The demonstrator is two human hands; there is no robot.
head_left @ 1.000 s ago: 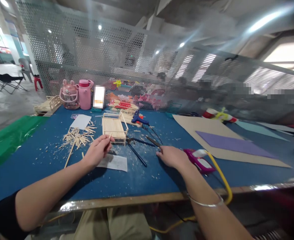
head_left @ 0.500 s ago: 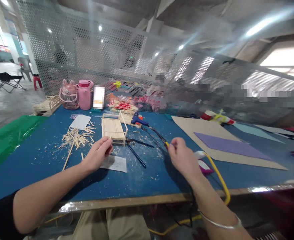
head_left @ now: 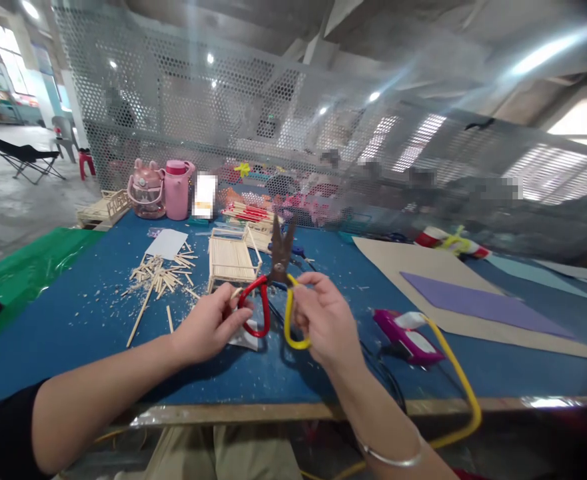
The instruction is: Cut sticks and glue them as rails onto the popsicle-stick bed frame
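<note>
A pair of scissors (head_left: 279, 267) is held up over the table, dark blades parted and pointing away from me. My left hand (head_left: 208, 327) grips its red handle, and a small pale wooden piece (head_left: 236, 293) shows at those fingertips. On the yellow handle, my right hand (head_left: 326, 320) is closed. Just behind the scissors stands a small frame built of wooden sticks (head_left: 230, 260). The blue glue gun (head_left: 293, 251) lies beyond the blades and is partly covered by them. Under the red handle, a white paper slip (head_left: 246, 338) is partly hidden.
Loose cut sticks (head_left: 160, 277) and crumbs lie left, beside a white sheet (head_left: 167, 244). Pink bottles (head_left: 176, 193) stand at the back before a perforated screen (head_left: 183, 100). On the right are a purple device (head_left: 408, 339) with a yellow cable, brown card (head_left: 383, 260) and a purple sheet (head_left: 473, 303).
Both hands have come together, now holding the scissors between them. My right hand has moved left, away from the purple device. The view has shifted slightly.
</note>
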